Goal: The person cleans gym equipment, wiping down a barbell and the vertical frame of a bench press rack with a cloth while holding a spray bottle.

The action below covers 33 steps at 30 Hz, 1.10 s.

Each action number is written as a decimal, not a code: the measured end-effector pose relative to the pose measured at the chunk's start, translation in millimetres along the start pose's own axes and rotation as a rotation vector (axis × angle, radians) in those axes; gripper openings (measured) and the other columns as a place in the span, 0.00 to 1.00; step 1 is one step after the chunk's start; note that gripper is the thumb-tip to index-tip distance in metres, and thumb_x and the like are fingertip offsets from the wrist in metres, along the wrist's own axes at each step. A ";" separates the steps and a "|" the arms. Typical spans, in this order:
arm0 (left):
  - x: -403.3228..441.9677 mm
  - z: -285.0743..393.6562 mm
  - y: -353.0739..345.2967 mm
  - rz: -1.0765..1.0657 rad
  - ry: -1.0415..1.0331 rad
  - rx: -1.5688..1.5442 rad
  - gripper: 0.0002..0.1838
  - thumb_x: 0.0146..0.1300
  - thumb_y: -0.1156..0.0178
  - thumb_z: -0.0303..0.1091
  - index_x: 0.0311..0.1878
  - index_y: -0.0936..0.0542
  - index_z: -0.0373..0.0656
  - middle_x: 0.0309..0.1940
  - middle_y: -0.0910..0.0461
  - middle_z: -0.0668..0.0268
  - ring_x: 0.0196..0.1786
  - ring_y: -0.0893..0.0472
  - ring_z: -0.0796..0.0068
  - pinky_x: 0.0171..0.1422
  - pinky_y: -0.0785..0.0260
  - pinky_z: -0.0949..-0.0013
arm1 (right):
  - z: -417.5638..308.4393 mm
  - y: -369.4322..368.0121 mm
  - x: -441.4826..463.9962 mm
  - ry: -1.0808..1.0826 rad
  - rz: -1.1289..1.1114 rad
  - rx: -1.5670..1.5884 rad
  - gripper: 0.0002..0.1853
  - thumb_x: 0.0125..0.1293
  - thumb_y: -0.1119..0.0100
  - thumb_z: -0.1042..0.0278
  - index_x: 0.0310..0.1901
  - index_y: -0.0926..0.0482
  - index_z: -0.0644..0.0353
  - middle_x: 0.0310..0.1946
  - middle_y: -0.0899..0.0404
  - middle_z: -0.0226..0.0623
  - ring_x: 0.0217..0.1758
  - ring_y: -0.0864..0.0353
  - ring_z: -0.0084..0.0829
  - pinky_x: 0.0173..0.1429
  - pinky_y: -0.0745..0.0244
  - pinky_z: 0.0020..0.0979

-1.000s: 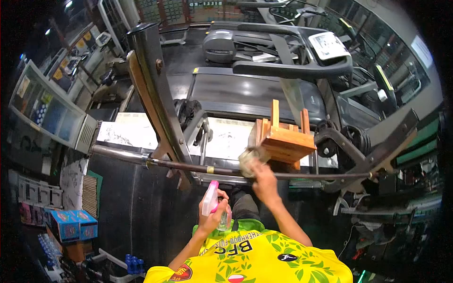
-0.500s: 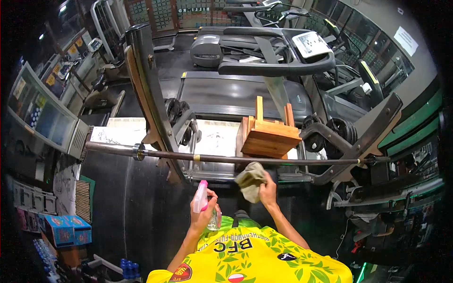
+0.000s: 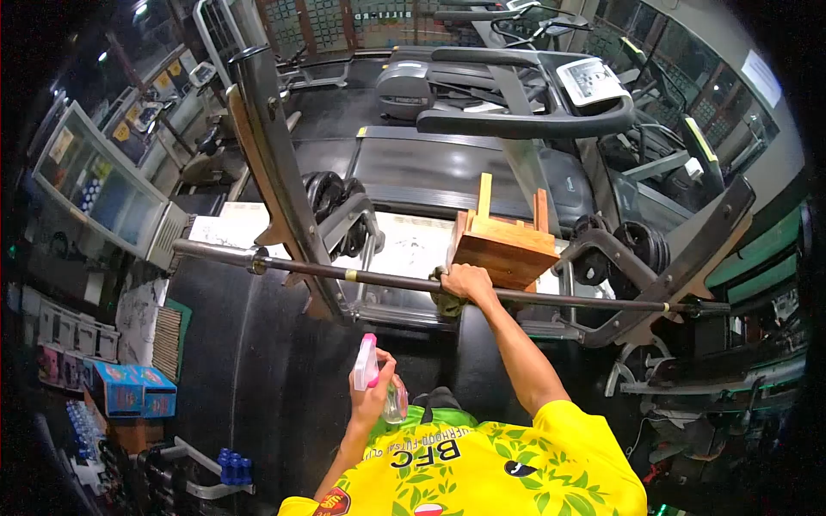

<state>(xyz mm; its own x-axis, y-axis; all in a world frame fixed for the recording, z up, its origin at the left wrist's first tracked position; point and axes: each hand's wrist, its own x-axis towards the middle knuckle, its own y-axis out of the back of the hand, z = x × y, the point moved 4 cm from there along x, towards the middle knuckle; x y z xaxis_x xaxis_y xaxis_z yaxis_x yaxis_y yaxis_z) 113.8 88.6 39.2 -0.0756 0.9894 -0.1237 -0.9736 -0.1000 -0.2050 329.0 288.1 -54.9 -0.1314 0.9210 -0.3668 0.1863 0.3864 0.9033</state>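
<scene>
My right hand (image 3: 467, 282) is closed around the barbell (image 3: 387, 279), with an olive-green cloth (image 3: 448, 303) pressed between the palm and the bar. Most of the cloth is hidden under the hand. Lower down and to the left, my left hand (image 3: 372, 391) grips a clear spray bottle (image 3: 397, 404) with a pink-and-white spray head (image 3: 366, 361). The bottle is upright in front of my yellow shirt, apart from the bar. The barbell lies across the rack's two uprights (image 3: 277, 172).
A wooden stool-like piece (image 3: 506, 249) stands just behind the bar. Weight plates (image 3: 323, 202) hang on both sides of the rack. Beyond it is a treadmill (image 3: 465, 172). At the left are a glass-door fridge (image 3: 99, 185) and blue boxes (image 3: 133, 390). A padded bench (image 3: 478, 348) lies below the bar.
My right hand has moved forward with the cloth and closed over the bar. The left hand still holds the bottle in nearly the same place. The view has shifted slightly.
</scene>
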 end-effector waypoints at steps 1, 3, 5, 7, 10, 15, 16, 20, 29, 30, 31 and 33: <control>-2.5 -0.9 2.6 0.009 -0.002 0.010 0.05 0.63 0.44 0.25 0.40 0.29 0.38 0.29 0.26 0.68 0.23 0.24 0.82 0.30 0.30 0.76 | -10.6 8.7 -10.5 0.011 -0.002 0.008 0.18 0.61 0.51 0.54 0.45 0.22 0.56 0.36 0.18 0.47 0.42 0.18 0.43 0.45 0.25 0.45; -5.0 -5.7 8.2 0.039 0.011 -0.034 0.06 0.63 0.44 0.25 0.41 0.29 0.38 0.30 0.26 0.68 0.24 0.24 0.82 0.31 0.30 0.76 | -22.1 25.7 -38.9 -0.055 0.132 0.050 0.17 0.59 0.47 0.56 0.47 0.22 0.53 0.36 0.18 0.47 0.40 0.18 0.44 0.48 0.25 0.43; -4.2 -10.6 13.0 0.059 0.018 -0.045 0.06 0.63 0.44 0.25 0.41 0.29 0.38 0.31 0.26 0.68 0.24 0.24 0.82 0.31 0.30 0.76 | -21.4 11.9 -57.9 0.049 0.282 0.098 0.19 0.57 0.47 0.65 0.51 0.23 0.52 0.40 0.19 0.47 0.44 0.20 0.48 0.52 0.28 0.45; -1.1 -11.2 16.9 0.075 0.027 -0.059 0.06 0.63 0.44 0.25 0.41 0.29 0.38 0.31 0.26 0.68 0.24 0.24 0.82 0.31 0.30 0.76 | -26.8 11.6 -88.0 0.319 0.861 0.141 0.27 0.49 0.45 0.77 0.55 0.25 0.50 0.46 0.21 0.44 0.51 0.24 0.47 0.59 0.31 0.43; 13.6 -10.0 21.1 0.049 0.043 -0.055 0.07 0.62 0.43 0.25 0.42 0.30 0.39 0.30 0.26 0.68 0.24 0.24 0.82 0.31 0.30 0.75 | -28.7 -8.5 -113.9 0.294 0.817 0.139 0.30 0.45 0.42 0.84 0.54 0.24 0.52 0.48 0.22 0.39 0.62 0.32 0.47 0.66 0.36 0.44; 38.7 -10.7 17.4 -0.026 0.047 -0.037 0.08 0.62 0.43 0.27 0.42 0.30 0.39 0.29 0.26 0.69 0.24 0.23 0.81 0.32 0.29 0.74 | -10.1 -63.4 -127.2 0.232 0.755 0.359 0.27 0.46 0.47 0.85 0.51 0.22 0.55 0.48 0.22 0.43 0.60 0.30 0.47 0.65 0.36 0.43; 42.7 -7.7 16.2 -0.041 0.035 -0.033 0.07 0.62 0.43 0.27 0.42 0.30 0.39 0.29 0.26 0.68 0.24 0.23 0.81 0.32 0.29 0.74 | -6.2 -73.8 -126.4 0.187 0.733 0.484 0.25 0.48 0.50 0.86 0.50 0.21 0.59 0.49 0.22 0.44 0.58 0.28 0.48 0.64 0.35 0.41; 55.1 -11.1 18.4 -0.090 0.054 -0.105 0.08 0.63 0.43 0.27 0.42 0.30 0.38 0.29 0.26 0.68 0.24 0.23 0.80 0.31 0.29 0.74 | 13.9 -144.2 -102.7 -0.431 0.424 1.553 0.16 0.67 0.59 0.71 0.52 0.25 0.59 0.52 0.24 0.38 0.58 0.27 0.39 0.63 0.34 0.37; 70.1 -11.2 33.7 -0.105 0.048 -0.045 0.07 0.63 0.43 0.27 0.42 0.29 0.38 0.27 0.25 0.68 0.24 0.23 0.81 0.30 0.28 0.75 | -14.8 -90.3 -56.1 -0.237 0.305 2.934 0.21 0.70 0.66 0.59 0.56 0.30 0.61 0.56 0.27 0.42 0.60 0.29 0.41 0.67 0.39 0.47; 72.2 -10.0 34.3 -0.109 0.049 -0.044 0.07 0.63 0.43 0.27 0.42 0.29 0.38 0.27 0.25 0.68 0.24 0.23 0.81 0.30 0.28 0.75 | -8.2 -103.3 -59.2 -0.262 0.315 2.850 0.21 0.72 0.67 0.58 0.55 0.30 0.61 0.54 0.26 0.41 0.59 0.28 0.39 0.66 0.37 0.44; 72.0 -8.7 35.0 -0.106 0.060 -0.079 0.07 0.63 0.44 0.26 0.42 0.29 0.38 0.27 0.25 0.68 0.24 0.23 0.81 0.30 0.28 0.75 | -3.2 -114.2 -67.2 -0.296 0.326 2.766 0.20 0.74 0.68 0.57 0.54 0.30 0.61 0.52 0.24 0.40 0.58 0.27 0.37 0.64 0.34 0.41; 71.8 -10.1 35.1 -0.113 0.077 -0.116 0.07 0.63 0.44 0.26 0.42 0.29 0.38 0.28 0.25 0.68 0.24 0.23 0.81 0.30 0.28 0.75 | 4.3 -123.9 -84.5 -0.272 0.310 2.693 0.21 0.73 0.64 0.54 0.57 0.32 0.60 0.54 0.25 0.38 0.57 0.26 0.35 0.63 0.32 0.38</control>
<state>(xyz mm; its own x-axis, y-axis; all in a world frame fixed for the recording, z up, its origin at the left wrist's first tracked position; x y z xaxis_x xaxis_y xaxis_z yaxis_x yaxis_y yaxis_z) 76.4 155.0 13.3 0.0539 0.9846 -0.1662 -0.9432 -0.0045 -0.3323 321.3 162.5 -136.8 0.0967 0.8382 -0.5368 0.2332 -0.5434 -0.8064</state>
